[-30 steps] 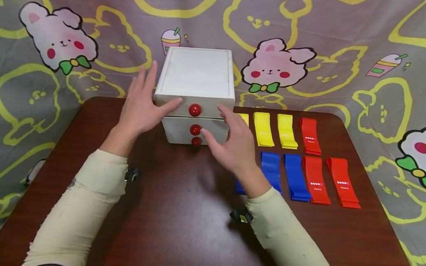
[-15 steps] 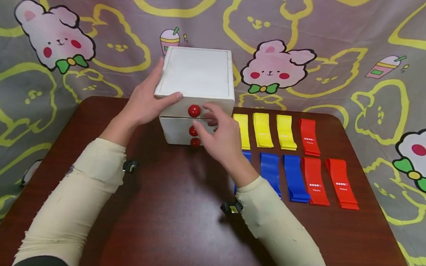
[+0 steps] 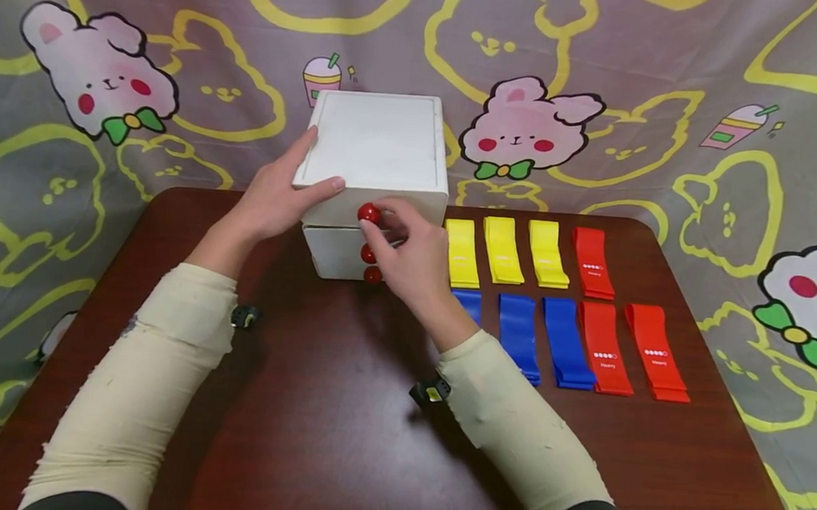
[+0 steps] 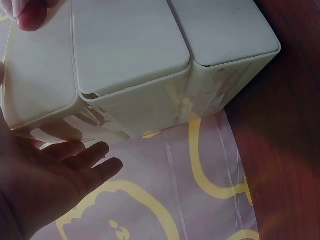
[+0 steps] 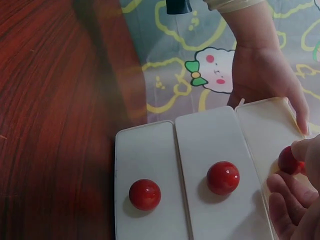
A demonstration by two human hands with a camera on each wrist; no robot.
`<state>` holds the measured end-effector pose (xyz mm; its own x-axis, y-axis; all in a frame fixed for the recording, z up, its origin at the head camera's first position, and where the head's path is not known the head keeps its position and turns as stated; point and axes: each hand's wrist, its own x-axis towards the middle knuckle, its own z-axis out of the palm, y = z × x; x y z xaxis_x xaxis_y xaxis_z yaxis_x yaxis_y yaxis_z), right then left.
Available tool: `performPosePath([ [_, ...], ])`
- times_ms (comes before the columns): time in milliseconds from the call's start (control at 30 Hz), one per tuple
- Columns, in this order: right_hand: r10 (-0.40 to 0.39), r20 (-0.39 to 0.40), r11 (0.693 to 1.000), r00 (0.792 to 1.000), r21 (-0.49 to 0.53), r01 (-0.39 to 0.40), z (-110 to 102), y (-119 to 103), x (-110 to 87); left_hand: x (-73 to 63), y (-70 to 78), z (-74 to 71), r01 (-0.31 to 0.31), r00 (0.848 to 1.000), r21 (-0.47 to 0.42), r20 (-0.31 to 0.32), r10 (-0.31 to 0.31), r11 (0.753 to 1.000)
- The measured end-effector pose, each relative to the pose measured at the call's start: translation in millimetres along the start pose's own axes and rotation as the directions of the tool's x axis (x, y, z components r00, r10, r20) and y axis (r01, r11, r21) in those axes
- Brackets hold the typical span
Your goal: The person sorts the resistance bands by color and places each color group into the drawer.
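Near the surface's (image 3: 341, 408) far edge, the spread left hand (image 3: 272, 198) should brace the white drawers (image 3: 377, 142); the right hand (image 3: 414, 257) pinches the top knob (image 3: 368, 212), best drawn straight.

Red knobs (image 5: 223, 178), drawer fronts (image 5: 207, 145) probably white

A dark reddish-brown table (image 3: 340, 424), its top wood-grained and its far corners rounded, caught a soft patch of light near the middle. Towards its back edge stood a white three-drawer cabinet (image 3: 373, 146), upright. To the cabinet's right lay folded resistance bands in two rows: three yellow bands (image 3: 503, 250) and one red band (image 3: 594, 262) behind; three blue bands (image 3: 519, 338), the leftmost partly hidden, and two red "Heavy" bands (image 3: 656, 352) in front.
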<state>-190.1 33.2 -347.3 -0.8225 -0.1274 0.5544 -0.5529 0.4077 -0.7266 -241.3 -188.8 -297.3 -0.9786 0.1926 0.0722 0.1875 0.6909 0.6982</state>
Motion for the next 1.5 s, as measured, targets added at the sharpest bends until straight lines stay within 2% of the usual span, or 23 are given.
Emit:
performPosePath([
  [467,-0.031,-0.055,0.996,0.998,0.087,0.036,5,4,-1.8,-1.0,-0.2,-6.0,0.025,0.999,-0.053,0.022,-0.024,0.998],
  [967,-0.062,-0.061,0.990,0.996,0.127,0.069,2,0,-16.9,-2.1,-6.6,-9.8,0.024,0.997,-0.199,0.079,-0.008,0.980],
  [1133,-0.074,-0.063,0.989,0.995,0.127,0.081,1,-1,-22.8,-1.5,-12.3,-10.4,0.007,0.997,-0.242,0.078,0.012,0.970],
  [1500,-0.082,-0.036,0.986,0.996,0.142,0.087,-2,-6,-38.8,-3.8,-20.0,-6.1,0.010,0.998,-0.284,0.068,0.010,0.959],
])
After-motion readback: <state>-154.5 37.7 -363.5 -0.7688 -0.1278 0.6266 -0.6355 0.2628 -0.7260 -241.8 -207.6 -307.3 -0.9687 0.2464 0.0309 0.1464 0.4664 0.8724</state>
